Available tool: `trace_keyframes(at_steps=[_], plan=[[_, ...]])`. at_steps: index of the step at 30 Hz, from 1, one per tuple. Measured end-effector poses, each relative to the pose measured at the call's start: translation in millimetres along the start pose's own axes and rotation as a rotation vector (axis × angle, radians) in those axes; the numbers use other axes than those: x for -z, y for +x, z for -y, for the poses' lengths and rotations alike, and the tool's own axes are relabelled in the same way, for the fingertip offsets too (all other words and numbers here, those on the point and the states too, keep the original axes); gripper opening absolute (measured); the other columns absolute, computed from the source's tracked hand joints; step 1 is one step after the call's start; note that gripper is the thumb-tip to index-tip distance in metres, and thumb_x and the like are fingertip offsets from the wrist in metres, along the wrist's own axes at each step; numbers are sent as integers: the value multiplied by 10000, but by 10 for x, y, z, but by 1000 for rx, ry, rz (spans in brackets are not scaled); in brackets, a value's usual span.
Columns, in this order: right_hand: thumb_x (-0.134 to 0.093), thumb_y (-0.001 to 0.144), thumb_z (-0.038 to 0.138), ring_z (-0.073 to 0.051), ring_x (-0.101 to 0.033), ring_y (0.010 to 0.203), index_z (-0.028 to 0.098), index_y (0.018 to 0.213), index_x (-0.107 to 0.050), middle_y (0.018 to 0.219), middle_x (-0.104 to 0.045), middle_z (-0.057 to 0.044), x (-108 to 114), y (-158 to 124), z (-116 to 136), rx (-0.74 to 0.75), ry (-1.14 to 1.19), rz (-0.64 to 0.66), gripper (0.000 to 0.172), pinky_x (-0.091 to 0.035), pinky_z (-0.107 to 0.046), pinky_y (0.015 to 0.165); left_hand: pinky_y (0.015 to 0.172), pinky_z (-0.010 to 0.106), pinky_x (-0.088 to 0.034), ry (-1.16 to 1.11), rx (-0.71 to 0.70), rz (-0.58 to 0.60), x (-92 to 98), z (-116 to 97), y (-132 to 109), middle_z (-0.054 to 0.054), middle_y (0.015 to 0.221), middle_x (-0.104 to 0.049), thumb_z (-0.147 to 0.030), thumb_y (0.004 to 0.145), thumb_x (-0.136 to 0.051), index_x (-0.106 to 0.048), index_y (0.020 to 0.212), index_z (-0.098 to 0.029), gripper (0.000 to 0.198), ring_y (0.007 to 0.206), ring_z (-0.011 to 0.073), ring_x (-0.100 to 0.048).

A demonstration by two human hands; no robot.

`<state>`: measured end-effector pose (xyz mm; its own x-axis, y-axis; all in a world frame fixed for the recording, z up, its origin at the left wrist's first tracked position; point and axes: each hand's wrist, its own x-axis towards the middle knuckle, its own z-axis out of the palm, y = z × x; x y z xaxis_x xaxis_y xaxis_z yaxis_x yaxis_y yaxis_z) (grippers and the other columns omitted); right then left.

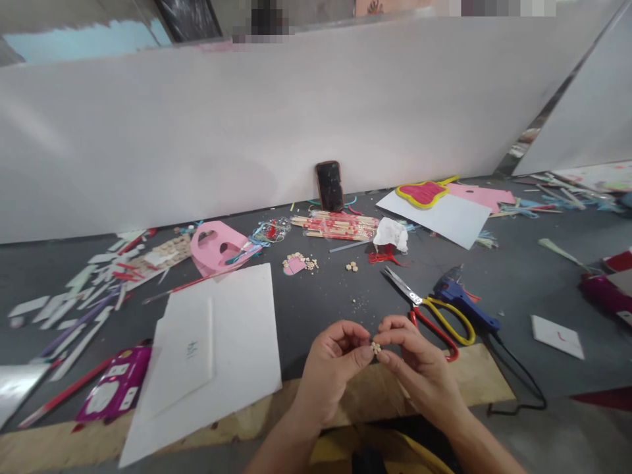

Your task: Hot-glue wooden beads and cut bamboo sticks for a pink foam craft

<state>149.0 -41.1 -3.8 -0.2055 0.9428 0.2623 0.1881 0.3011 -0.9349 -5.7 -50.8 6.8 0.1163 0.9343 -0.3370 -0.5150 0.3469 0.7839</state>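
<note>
My left hand (pixel 340 368) and my right hand (pixel 417 365) meet near the table's front edge. Their thumbs and fingertips pinch a tiny flower-shaped cluster of pale beige pieces (pixel 376 347) from both sides. A similar small beige cluster (pixel 352 266) lies farther back on the dark table. To its left, many loose beige bits surround a small pink piece (pixel 295 266). Scissors (pixel 415 299) with red and yellow handles lie partly open just beyond my right hand. A blue glue gun (pixel 464 299) rests beside them, its black cord running toward the front edge.
White sheets (pixel 247 329) lie left of my hands, with a purple packet (pixel 116 385) beside them. A phone (pixel 330 185) leans on the white partition (pixel 247 131). Wrapped red-and-beige sticks (pixel 336 225), crumpled white tissue (pixel 391 235), pink cutouts (pixel 217 243) and paper strips (pixel 83 283) are scattered around.
</note>
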Motion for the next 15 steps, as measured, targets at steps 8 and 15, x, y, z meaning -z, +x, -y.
trace_keyframes(at_steps=[8,15], plan=[[-636,826,298,-180,-581,900,239,885,-691,915,-572,-60,-6,7,17,-13,31,-12,100,-506,-288,795,650,194,-418,11,-6,6,-6,-1,10,-10,703,-623,-227,610,-827,-664,754,-152,230,663,84,-536],[-644,817,273,-173,-584,880,244,871,-696,905,-571,-55,3,9,28,-17,64,-11,80,-510,-267,765,659,196,-412,16,-10,42,25,15,7,-4,719,-625,-232,640,-809,-663,772,-155,211,675,87,-535]])
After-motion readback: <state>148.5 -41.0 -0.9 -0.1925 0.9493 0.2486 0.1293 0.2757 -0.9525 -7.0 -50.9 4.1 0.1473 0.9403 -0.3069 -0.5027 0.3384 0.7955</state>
